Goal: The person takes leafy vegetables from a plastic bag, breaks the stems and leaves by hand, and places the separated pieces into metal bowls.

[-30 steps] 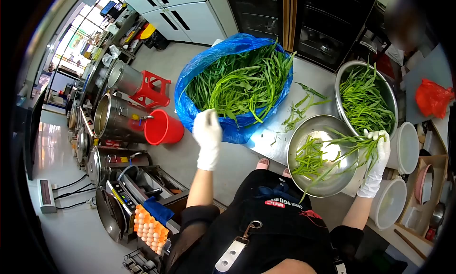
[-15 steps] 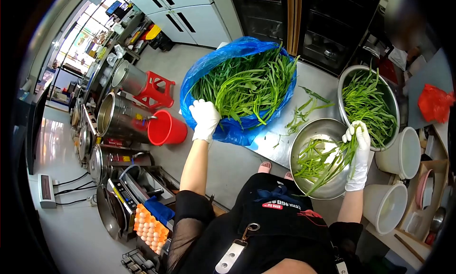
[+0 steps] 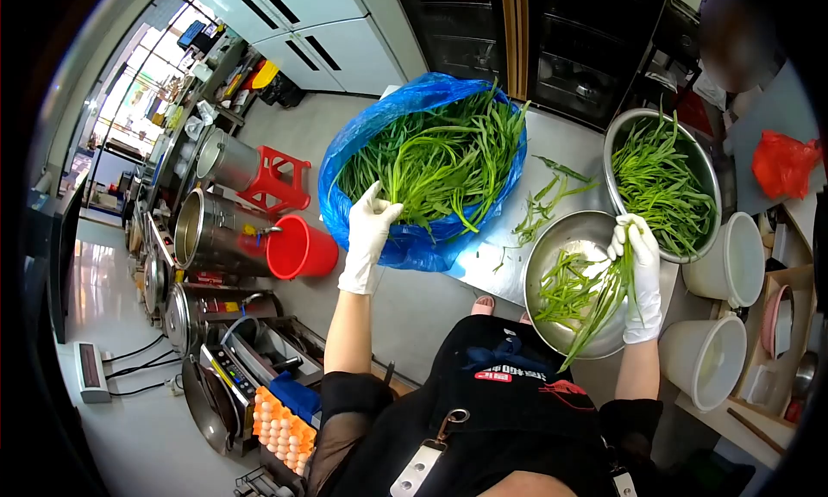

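Long, narrow-leaved greens that look like water spinach (image 3: 448, 165) fill a blue plastic bag (image 3: 341, 148) on the metal table. My left hand (image 3: 371, 238), in a white glove, is at the bag's near left edge beside the stems, its thumb and forefinger apart. My right hand (image 3: 636, 273), also gloved, grips a bunch of water spinach (image 3: 599, 320) that hangs down over a steel bowl (image 3: 552, 238). Cut green pieces lie in that bowl. Behind it, a second steel bowl (image 3: 611, 152) is heaped with more greens.
Loose stems (image 3: 543, 206) lie on the metal table (image 3: 496, 260). To the left stand a red bucket (image 3: 302, 247), a red stool (image 3: 280, 182) and tall steel pots (image 3: 224, 230). White buckets (image 3: 703, 359) are at the right, and an egg tray (image 3: 283, 428) is at lower left.
My left hand has shifted slightly, its closed fingers opening with the forefinger stretched toward the greens. My right hand still holds its bunch, which hangs a little lower. The view has shifted slightly.
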